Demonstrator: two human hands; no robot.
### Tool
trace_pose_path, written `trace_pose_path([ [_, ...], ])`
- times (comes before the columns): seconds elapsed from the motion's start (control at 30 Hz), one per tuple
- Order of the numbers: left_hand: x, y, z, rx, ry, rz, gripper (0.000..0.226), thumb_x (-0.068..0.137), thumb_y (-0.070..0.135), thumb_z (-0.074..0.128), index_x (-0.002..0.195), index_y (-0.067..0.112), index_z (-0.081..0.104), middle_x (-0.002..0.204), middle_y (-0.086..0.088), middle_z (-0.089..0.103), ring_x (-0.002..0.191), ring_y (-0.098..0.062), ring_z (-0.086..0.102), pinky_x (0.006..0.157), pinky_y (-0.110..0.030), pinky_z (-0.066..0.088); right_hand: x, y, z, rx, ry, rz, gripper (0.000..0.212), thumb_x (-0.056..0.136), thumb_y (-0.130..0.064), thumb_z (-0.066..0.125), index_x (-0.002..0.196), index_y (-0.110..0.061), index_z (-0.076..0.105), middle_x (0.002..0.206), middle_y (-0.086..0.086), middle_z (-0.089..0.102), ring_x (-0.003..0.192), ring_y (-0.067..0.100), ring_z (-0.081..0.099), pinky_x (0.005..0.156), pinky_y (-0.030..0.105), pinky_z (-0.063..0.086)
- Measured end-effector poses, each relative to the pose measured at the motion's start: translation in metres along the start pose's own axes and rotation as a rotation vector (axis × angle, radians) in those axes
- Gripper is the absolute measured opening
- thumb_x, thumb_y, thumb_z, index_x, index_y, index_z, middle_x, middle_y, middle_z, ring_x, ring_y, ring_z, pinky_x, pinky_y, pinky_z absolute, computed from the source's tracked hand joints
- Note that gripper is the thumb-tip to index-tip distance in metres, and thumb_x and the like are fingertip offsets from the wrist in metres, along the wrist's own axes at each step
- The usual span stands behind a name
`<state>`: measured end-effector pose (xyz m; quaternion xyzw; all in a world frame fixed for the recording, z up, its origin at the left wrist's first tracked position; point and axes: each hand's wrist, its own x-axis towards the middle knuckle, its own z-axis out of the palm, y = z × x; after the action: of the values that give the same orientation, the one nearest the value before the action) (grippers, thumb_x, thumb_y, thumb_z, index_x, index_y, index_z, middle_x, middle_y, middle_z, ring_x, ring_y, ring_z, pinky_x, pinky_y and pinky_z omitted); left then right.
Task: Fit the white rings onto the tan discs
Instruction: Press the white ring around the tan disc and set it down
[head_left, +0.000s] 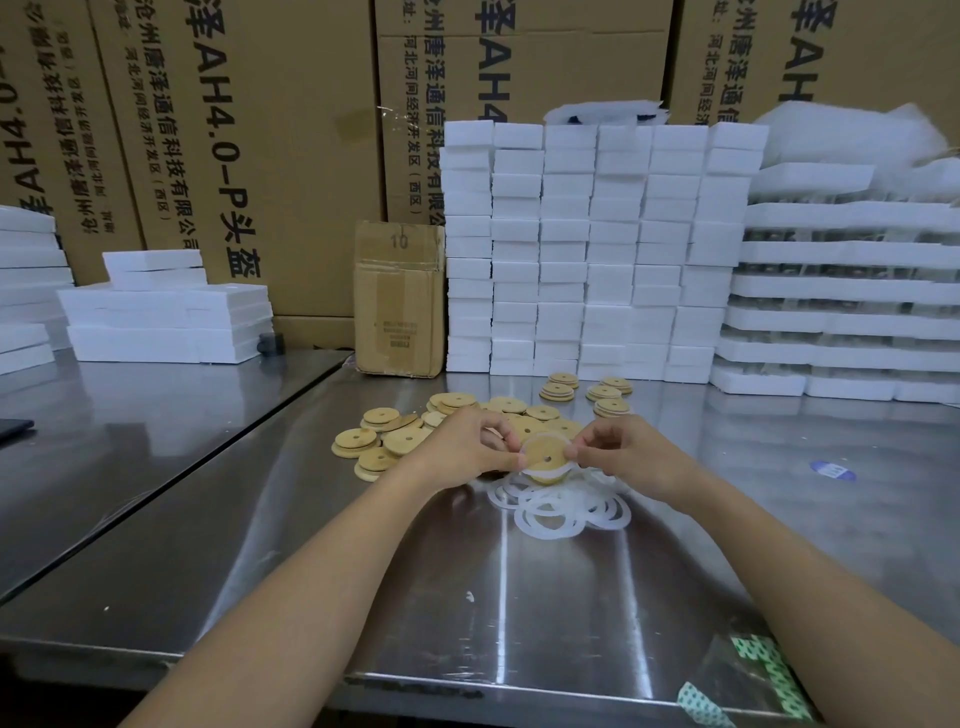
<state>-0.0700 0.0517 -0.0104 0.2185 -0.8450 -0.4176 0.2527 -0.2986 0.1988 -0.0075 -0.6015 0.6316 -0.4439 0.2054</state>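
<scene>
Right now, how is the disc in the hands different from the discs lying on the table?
The held disc is lifted and tilted, pinched by the left hand and right hand; the loose discs lie flat on the table. The held disc has a white ring round its edge; the loose discs look bare. Both are tan, round, with a middle hole.

On the steel table (519, 597), loose tan discs (382, 418) are being kept mid-table, with white rings (550, 514) being heaped just in front. A cardboard box (399, 306) and stacks of white foam blocks (571, 249) are being stored along the back.
</scene>
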Motion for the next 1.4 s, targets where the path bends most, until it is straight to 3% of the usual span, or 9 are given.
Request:
trace_pose_path([
  [0.1,-0.001,0.001,0.001,0.02,0.007,0.011,0.02,0.085,0.021,0.092,0.092,0.015,0.074,0.073,0.0,0.078,0.068,-0.008,0.066,0.087,-0.033,0.054,0.001,0.003,-0.002,-0.022,-0.022,0.002,0.017,0.095,-0.024,0.079,0.089,-0.008,0.078,0.079,-0.004,0.074,0.072,0.005,0.063,0.07,0.022,0.049],
  [0.27,-0.002,0.005,0.001,0.061,-0.011,0.007,0.027,0.088,0.027,0.09,0.109,0.024,0.072,0.083,0.003,0.082,0.083,-0.005,0.072,0.096,-0.033,0.056,-0.001,0.002,-0.005,-0.069,-0.052,-0.007,0.018,0.093,-0.023,0.08,0.087,-0.005,0.078,0.077,0.002,0.069,0.073,0.01,0.058,0.071,0.026,0.046],
  [0.4,-0.004,0.009,0.002,0.087,-0.019,0.049,0.016,0.091,0.019,0.087,0.105,0.02,0.082,0.086,0.0,0.083,0.08,-0.002,0.074,0.08,-0.017,0.055,-0.005,-0.002,-0.005,-0.129,-0.058,-0.019,0.012,0.089,-0.021,0.084,0.082,-0.012,0.08,0.084,0.011,0.075,0.075,0.008,0.062,0.077,0.026,0.049],
  [0.77,-0.004,0.012,0.009,0.023,0.058,0.035,0.009,0.091,0.02,0.086,0.1,0.017,0.082,0.083,-0.003,0.081,0.078,-0.008,0.072,0.08,-0.02,0.057,-0.005,-0.001,0.0,-0.063,-0.003,0.005,0.015,0.091,-0.021,0.083,0.085,-0.009,0.076,0.076,-0.004,0.076,0.072,0.005,0.068,0.069,0.022,0.051],
  [0.87,-0.001,0.014,0.012,-0.104,0.131,0.043,0.006,0.09,0.026,0.086,0.092,0.022,0.081,0.07,-0.002,0.071,0.071,-0.004,0.063,0.074,-0.011,0.05,-0.004,-0.008,0.003,0.061,0.081,0.016,0.019,0.096,-0.023,0.076,0.093,-0.006,0.068,0.085,0.007,0.08,0.083,0.019,0.074,0.074,0.023,0.051],
  [1.0,0.0,0.02,0.019,-0.205,0.107,-0.007,0.017,0.088,0.02,0.087,0.101,0.018,0.076,0.083,-0.005,0.081,0.071,-0.009,0.066,0.074,-0.026,0.051,-0.005,-0.02,0.006,0.145,0.199,-0.049,0.013,0.096,-0.015,0.073,0.094,-0.006,0.063,0.093,0.025,0.074,0.08,0.026,0.061,0.076,0.04,0.045],
  [1.17,-0.005,0.024,0.032,-0.156,0.015,0.034,0.017,0.093,0.024,0.084,0.106,0.022,0.073,0.08,0.0,0.081,0.063,-0.008,0.065,0.062,-0.021,0.05,-0.007,-0.027,0.014,0.117,0.158,-0.18,0.007,0.097,-0.003,0.07,0.091,-0.008,0.071,0.086,0.002,0.075,0.081,0.012,0.071,0.075,0.02,0.054],
  [1.3,-0.002,0.028,0.032,-0.182,0.144,0.024,0.022,0.096,0.03,0.082,0.11,0.014,0.076,0.085,-0.006,0.083,0.08,-0.019,0.07,0.079,-0.037,0.055,-0.006,-0.026,0.016,0.073,0.154,-0.228,0.005,0.096,-0.007,0.073,0.093,-0.009,0.071,0.091,0.003,0.077,0.089,0.019,0.074,0.083,0.022,0.056],
  [1.4,0.0,0.026,0.028,-0.212,0.188,0.028,0.018,0.096,0.027,0.082,0.107,0.014,0.076,0.08,-0.003,0.082,0.06,-0.005,0.063,0.061,-0.019,0.049,-0.006,-0.025,0.013,0.056,0.18,-0.237,0.008,0.096,-0.011,0.076,0.09,-0.01,0.07,0.086,-0.001,0.076,0.085,0.016,0.073,0.08,0.019,0.054],
])
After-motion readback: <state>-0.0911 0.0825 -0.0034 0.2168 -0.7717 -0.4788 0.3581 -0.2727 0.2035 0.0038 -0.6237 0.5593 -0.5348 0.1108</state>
